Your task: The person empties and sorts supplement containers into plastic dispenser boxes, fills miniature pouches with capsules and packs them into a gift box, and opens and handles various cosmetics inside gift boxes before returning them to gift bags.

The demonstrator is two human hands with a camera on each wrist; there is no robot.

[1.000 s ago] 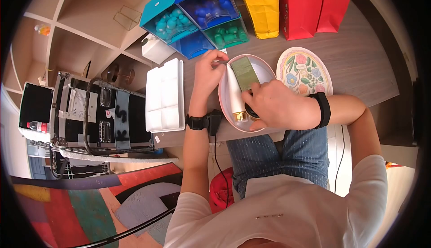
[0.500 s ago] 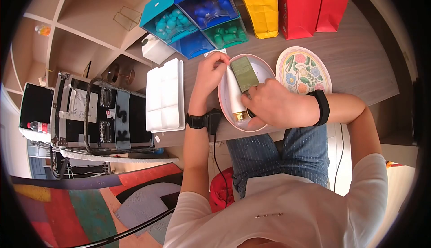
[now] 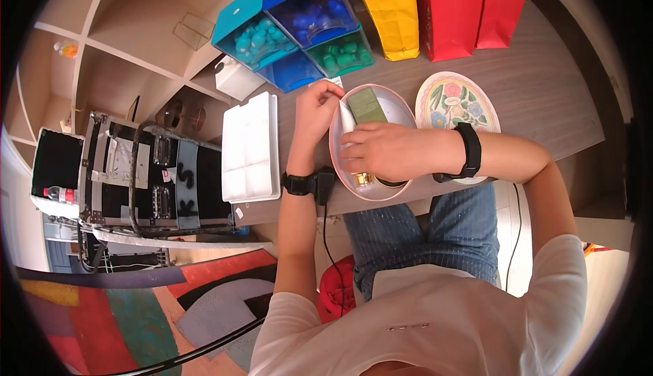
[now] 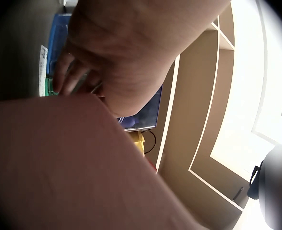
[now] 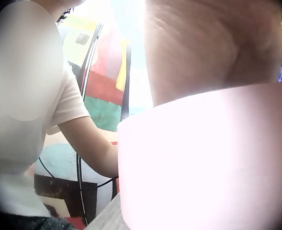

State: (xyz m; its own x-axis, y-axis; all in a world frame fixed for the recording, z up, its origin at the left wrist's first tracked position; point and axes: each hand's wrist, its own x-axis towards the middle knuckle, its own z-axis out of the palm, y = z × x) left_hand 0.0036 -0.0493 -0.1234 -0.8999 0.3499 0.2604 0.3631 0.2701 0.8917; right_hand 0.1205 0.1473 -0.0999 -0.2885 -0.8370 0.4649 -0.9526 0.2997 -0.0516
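Observation:
An oval pink-rimmed box (image 3: 406, 100) stands near the table's front edge. Inside it lie a green rectangular block (image 3: 367, 106), a white tube (image 3: 346, 119) with a gold cap (image 3: 364, 179), and a dark object mostly covered by my right hand (image 3: 401, 153). That hand reaches in palm down, its fingers stretched across the tube's middle. My left hand (image 3: 317, 114) pinches the box's left rim with curled fingers. In the left wrist view the box's pink wall (image 4: 59, 158) hides part of those fingers. Pink wall (image 5: 203, 158) also covers the right fingers in the right wrist view.
A floral oval lid (image 3: 457, 100) lies right of the box, partly under my right forearm. To the left is a white compartment tray (image 3: 250, 148). Blue and green bins (image 3: 299, 12), a yellow bag (image 3: 391, 15) and red bags (image 3: 452, 15) stand behind.
My right hand has moved left from the dark object, and its fingers now spread over the tube. The left hand remains at the box's rim, nearly still.

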